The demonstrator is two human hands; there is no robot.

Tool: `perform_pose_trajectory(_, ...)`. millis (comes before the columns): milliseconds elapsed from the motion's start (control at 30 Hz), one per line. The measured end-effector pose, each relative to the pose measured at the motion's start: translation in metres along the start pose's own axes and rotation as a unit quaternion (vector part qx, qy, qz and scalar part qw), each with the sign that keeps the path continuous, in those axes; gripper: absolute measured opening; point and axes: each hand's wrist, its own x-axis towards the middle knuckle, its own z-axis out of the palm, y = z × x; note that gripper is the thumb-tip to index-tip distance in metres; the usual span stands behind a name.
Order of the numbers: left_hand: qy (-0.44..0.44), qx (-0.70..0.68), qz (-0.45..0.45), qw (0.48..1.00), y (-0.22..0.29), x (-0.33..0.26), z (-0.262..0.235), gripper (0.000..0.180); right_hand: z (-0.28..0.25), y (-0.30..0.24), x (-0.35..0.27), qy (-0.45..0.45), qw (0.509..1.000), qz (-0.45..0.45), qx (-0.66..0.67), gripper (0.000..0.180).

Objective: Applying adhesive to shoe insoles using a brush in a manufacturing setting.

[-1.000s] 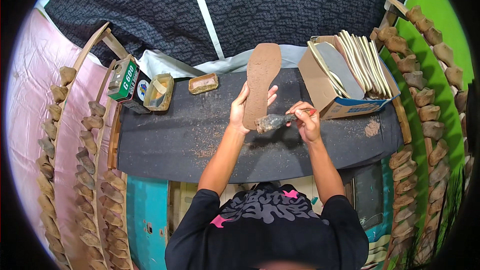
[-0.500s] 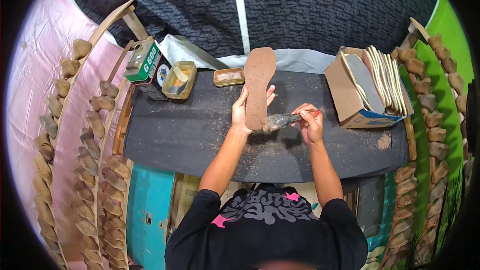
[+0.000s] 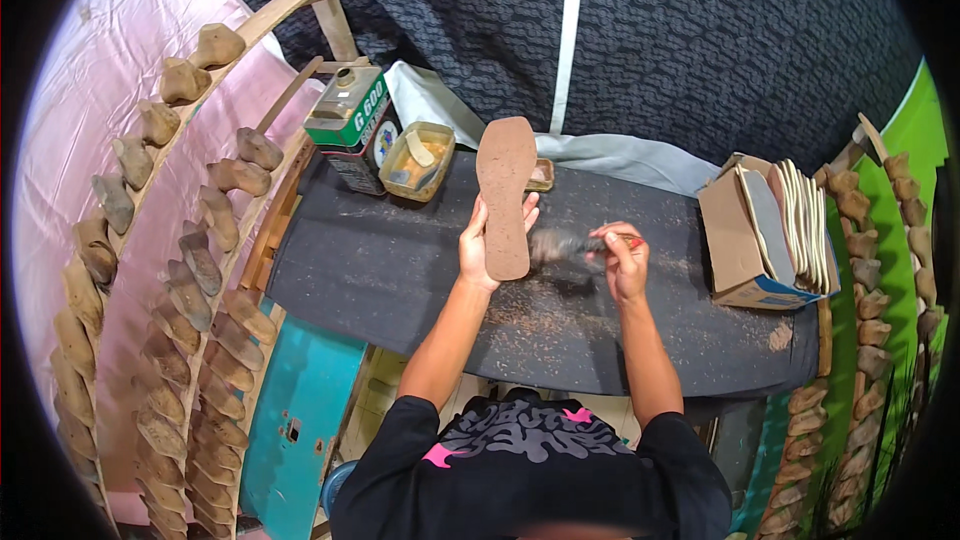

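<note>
My left hand (image 3: 478, 246) grips a brown shoe sole (image 3: 505, 190) by its lower edge and holds it on end above the dark worktop (image 3: 400, 280). Just right of the sole, my right hand (image 3: 624, 262) is closed on the handle of a brush (image 3: 566, 245). The brush head is blurred and sits next to the sole's lower right edge. Brown dust lies on the worktop under both hands.
A green and black tin can (image 3: 350, 120) and a small tub of glue (image 3: 416, 162) stand at the worktop's far left. A cardboard box (image 3: 745, 240) packed with pale soles stands at the right. Racks of wooden shoe lasts (image 3: 190, 270) line both sides.
The view has shifted so the worktop sits lower and more to the right. The sole stays upright in my left hand while the brush in my right hand keeps moving beside it.
</note>
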Motion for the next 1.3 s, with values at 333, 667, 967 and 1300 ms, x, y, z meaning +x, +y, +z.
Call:
perform_pose_trajectory(333, 0.021, 0.023, 0.017, 0.999, 0.044, -0.013, -0.024, 0.041, 0.006, 0.061, 0.084, 0.180, 0.977, -0.029, -0.107, 0.014)
perform_pose_trajectory(667, 0.043, 0.068, -0.007, 0.997, 0.050, -0.018, -0.045, 0.040, 0.025, 0.119, 0.140, 0.120, 0.981, 0.035, -0.147, 0.015)
perform_pose_trajectory(967, 0.062, 0.079, -0.019, 0.995, 0.052, -0.022, -0.048, 0.043, 0.003, 0.129, 0.128, 0.220, 0.968, 0.123, 0.009, 0.033)
perform_pose_trajectory(1300, 0.057, 0.130, -0.062, 0.988, 0.046, -0.034, -0.053, 0.045, 0.042, 0.077, 0.061, 0.071, 0.970, 0.106, -0.205, 0.037)
